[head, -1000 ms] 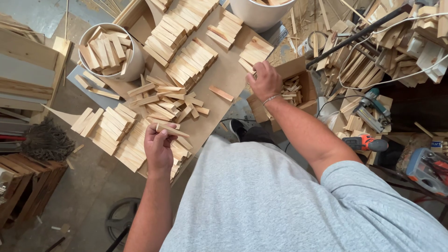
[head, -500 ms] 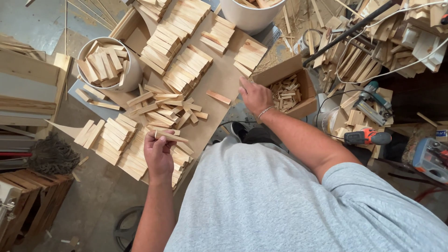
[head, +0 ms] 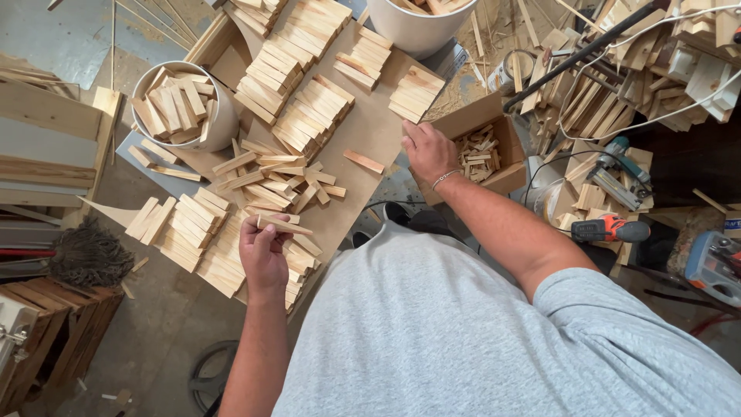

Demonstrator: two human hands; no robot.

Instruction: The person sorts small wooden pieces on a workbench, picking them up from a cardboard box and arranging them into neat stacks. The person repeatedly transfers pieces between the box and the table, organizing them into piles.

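My left hand [head: 262,251] grips a thin wooden strip [head: 284,225] just above the stacked wood pieces at the board's near edge. My right hand [head: 428,150] hovers with fingers apart and empty over the brown work board [head: 370,131], close to a single loose wood piece [head: 363,161] and beside a cardboard box [head: 505,174] of small wood bits. A loose heap of wood blocks [head: 270,177] lies between the two hands. Neat rows of cut wood pieces [head: 312,112] cover the far part of the board.
A white bucket [head: 220,116] of wood pieces stands at the left, another white bucket [head: 417,27] at the top. Scrap wood [head: 594,100], cables, a red power drill [head: 610,228] and other tools crowd the right. A mop head [head: 89,255] lies on the floor at left.
My right hand has drawn back from the cardboard box toward the board and lower. My left hand has stayed near the front stacks with the strip in it.
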